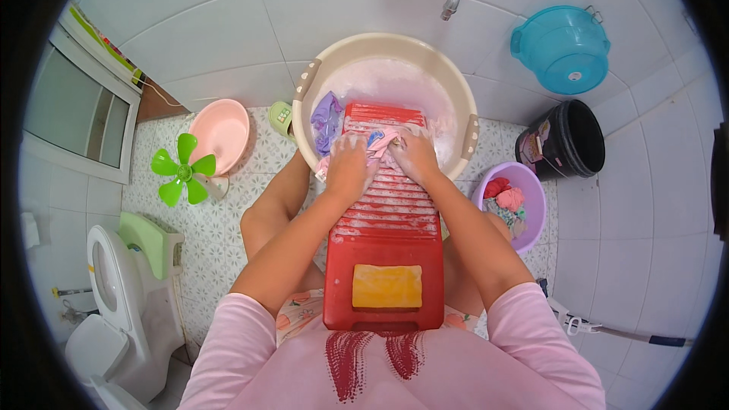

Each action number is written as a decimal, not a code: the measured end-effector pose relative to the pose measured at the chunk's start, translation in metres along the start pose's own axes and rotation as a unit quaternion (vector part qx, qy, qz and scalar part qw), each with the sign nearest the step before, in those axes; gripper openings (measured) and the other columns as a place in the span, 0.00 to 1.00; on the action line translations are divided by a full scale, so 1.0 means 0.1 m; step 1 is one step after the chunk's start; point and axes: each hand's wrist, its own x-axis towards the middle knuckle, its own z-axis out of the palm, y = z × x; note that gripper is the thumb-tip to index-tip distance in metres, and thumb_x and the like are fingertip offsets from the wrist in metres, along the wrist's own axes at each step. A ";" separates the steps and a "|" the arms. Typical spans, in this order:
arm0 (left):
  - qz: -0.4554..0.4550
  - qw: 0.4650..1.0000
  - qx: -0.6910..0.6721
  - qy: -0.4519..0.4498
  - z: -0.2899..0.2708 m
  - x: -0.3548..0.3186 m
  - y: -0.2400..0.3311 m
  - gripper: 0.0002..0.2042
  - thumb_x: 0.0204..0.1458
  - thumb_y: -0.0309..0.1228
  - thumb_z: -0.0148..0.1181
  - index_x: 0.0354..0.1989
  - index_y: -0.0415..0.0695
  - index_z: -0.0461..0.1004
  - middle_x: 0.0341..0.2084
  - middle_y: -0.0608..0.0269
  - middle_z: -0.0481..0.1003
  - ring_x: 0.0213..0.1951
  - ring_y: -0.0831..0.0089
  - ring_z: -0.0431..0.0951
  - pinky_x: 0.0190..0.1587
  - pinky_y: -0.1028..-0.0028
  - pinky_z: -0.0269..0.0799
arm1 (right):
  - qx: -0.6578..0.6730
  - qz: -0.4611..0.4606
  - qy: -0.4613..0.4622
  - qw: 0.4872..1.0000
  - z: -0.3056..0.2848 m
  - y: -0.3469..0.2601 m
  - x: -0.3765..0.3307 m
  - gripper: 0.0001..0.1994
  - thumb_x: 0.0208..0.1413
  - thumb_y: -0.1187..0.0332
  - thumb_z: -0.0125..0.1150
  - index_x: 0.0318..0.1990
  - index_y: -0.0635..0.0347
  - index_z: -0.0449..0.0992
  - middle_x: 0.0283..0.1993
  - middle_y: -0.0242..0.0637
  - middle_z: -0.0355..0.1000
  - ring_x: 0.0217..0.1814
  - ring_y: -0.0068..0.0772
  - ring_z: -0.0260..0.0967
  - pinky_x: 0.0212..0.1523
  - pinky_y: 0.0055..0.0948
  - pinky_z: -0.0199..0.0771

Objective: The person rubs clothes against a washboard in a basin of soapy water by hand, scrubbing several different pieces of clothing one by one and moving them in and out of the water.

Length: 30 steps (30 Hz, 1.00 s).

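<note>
Together both hands (383, 159) press pink cloth (382, 142)

Pale label with dark and pink print (541, 139) on black bucket (577, 153) at right

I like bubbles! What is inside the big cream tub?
Inside the cream tub you can see foamy water, a purple cloth and the top of the red washboard. The foam hides whatever lies under the water.
</note>
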 end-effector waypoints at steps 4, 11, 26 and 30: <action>-0.081 0.966 -0.236 -0.070 -0.09 0.15 -0.05 0.20 0.49 0.29 0.59 0.49 0.36 0.64 0.45 0.43 0.70 0.45 0.47 0.73 0.46 0.60 0.70 | 0.240 -0.013 -0.044 0.970 -0.30 -0.07 -0.28 0.20 0.49 0.64 0.61 0.51 0.57 0.73 0.49 0.48 0.72 0.52 0.48 0.68 0.55 0.37 0.66; -0.288 0.614 -0.735 -0.016 -0.47 0.06 0.57 0.21 0.55 0.21 0.48 0.56 0.42 0.53 0.44 0.49 0.67 0.39 0.66 0.75 0.35 0.71 0.77 | 0.482 0.018 0.069 0.873 -0.47 -0.06 -0.51 0.15 0.50 0.73 0.57 0.47 0.62 0.73 0.43 0.43 0.74 0.48 0.32 0.70 0.50 0.28 0.67; 0.048 0.990 0.086 -0.096 -0.11 0.07 0.20 0.17 0.48 0.29 0.52 0.50 0.43 0.68 0.42 0.44 0.69 0.45 0.51 0.71 0.42 0.56 0.69 | -0.088 0.029 0.077 0.993 -0.18 -0.43 -0.31 0.10 0.51 0.64 0.55 0.34 0.62 0.74 0.26 0.48 0.74 0.31 0.49 0.75 0.32 0.44 0.74; 0.064 0.986 0.156 0.015 0.14 0.47 0.12 0.18 0.48 0.29 0.53 0.49 0.43 0.68 0.45 0.45 0.68 0.46 0.52 0.72 0.40 0.57 0.71 | -0.107 0.014 0.144 0.984 -0.07 -0.24 0.20 0.11 0.52 0.63 0.55 0.35 0.62 0.74 0.26 0.46 0.74 0.33 0.48 0.75 0.33 0.46 0.74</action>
